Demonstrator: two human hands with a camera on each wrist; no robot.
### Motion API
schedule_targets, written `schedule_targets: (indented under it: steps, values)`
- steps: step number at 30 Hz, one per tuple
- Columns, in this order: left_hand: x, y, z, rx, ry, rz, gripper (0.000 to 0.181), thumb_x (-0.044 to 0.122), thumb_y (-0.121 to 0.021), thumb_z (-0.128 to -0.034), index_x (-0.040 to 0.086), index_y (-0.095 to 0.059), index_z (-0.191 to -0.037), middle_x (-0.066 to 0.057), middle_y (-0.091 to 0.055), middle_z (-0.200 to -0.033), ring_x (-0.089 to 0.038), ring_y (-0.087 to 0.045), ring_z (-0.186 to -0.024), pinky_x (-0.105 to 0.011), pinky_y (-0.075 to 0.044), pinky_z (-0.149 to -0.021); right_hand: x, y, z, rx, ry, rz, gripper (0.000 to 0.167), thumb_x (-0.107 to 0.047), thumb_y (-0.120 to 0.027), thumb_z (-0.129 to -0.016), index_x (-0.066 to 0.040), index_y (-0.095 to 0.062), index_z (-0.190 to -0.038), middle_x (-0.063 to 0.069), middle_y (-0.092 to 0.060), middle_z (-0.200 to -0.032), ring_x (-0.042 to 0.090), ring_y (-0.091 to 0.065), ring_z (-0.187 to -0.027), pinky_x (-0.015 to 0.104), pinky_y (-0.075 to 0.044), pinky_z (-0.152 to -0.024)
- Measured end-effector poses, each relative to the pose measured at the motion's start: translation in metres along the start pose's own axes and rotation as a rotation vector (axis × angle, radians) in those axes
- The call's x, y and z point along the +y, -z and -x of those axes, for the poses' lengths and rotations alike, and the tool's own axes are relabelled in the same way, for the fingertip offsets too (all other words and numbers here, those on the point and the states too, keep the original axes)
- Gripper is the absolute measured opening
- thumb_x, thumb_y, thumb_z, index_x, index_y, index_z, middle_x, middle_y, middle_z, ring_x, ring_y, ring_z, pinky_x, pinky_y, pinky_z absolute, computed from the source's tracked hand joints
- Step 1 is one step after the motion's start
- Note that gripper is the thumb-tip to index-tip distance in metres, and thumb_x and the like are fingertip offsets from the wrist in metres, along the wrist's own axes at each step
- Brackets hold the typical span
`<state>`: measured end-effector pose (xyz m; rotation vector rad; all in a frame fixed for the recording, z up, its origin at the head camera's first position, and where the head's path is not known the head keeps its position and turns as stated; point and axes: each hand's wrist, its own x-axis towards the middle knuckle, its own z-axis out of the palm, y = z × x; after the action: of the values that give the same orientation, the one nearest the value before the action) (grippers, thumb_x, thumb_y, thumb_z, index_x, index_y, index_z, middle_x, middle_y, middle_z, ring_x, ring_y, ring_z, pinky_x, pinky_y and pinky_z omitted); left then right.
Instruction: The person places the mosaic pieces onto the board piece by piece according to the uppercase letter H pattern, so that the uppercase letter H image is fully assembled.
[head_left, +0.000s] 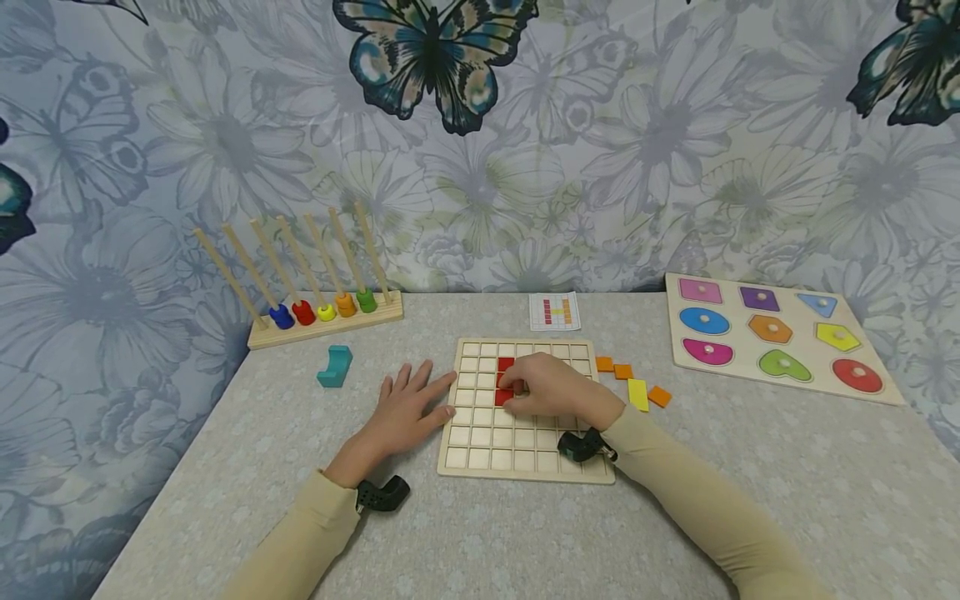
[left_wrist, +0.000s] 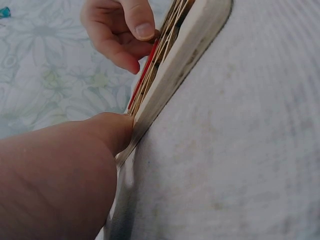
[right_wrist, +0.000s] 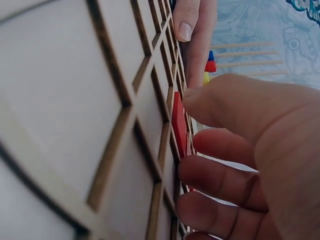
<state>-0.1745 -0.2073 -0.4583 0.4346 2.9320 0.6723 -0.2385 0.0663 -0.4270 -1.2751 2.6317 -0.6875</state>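
See 3 red tiles [head_left: 506, 364], 3 orange [head_left: 623, 372], 1 yellow [head_left: 637, 395] | touch board [head_left: 482, 437] with spread left hand [head_left: 406, 414] | cover part with curled right hand [head_left: 546, 385], hold unclear

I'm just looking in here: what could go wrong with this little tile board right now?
Two things, perhaps. The right hand is right at the red tiles on the grid board, so a careless finger might knock one out of line. And the yellow piece lies loose beside the board, close to the right sleeve; pulling that arm back could brush it away.
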Motion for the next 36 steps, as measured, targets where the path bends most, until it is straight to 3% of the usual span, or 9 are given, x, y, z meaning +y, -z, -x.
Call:
schedule_targets:
  steps: [6,13,28,36]
  values:
    - [0.000,0.001,0.000,-0.006,0.005,0.002,0.060,0.041,-0.056,-0.1038,0.020,-0.042,-0.158,-0.025,-0.021,-0.168,-0.056,-0.005,-0.155,-0.078,-0.004,-0.117,0.001,0.010,0.009,0.019,0.022,0.036,0.021,-0.018,-0.074,-0.090,-0.007,-0.079,-0.107,-0.001,-0.069,-0.084,0.007,-0.054,-0.070,0.022,-0.047,-0.069]
    - [0.001,0.001,0.000,-0.005,0.003,-0.002,0.060,0.041,-0.056,-0.1039,0.020,-0.041,-0.158,-0.025,-0.020,-0.168,-0.056,-0.005,-0.154,-0.078,-0.004,-0.117,0.010,0.026,0.034,0.034,0.012,0.067,0.022,-0.015,-0.074,-0.089,-0.004,-0.078,-0.108,0.002,-0.070,-0.085,0.004,-0.049,-0.064,0.022,-0.046,-0.065]
    - [-0.002,0.000,0.000,-0.002,-0.011,0.009,0.061,0.041,-0.055,-0.1041,0.019,-0.041,-0.159,-0.026,-0.018,-0.168,-0.056,-0.004,-0.155,-0.078,-0.003,-0.117,0.037,0.043,0.109,0.055,-0.174,0.131,0.021,-0.019,-0.078,-0.088,-0.007,-0.078,-0.105,-0.007,-0.066,-0.077,0.002,-0.050,-0.063,0.021,-0.046,-0.061]
    - [-0.002,-0.001,-0.001,-0.015,-0.009,0.017,0.061,0.042,-0.054,-0.1046,0.019,-0.040,-0.159,-0.025,-0.016,-0.169,-0.056,-0.002,-0.155,-0.078,-0.002,-0.118,0.041,0.047,0.143,0.034,-0.249,0.092,0.024,-0.022,-0.079,-0.087,-0.009,-0.078,-0.107,-0.011,-0.065,-0.079,0.003,-0.049,-0.067,0.020,-0.046,-0.062]
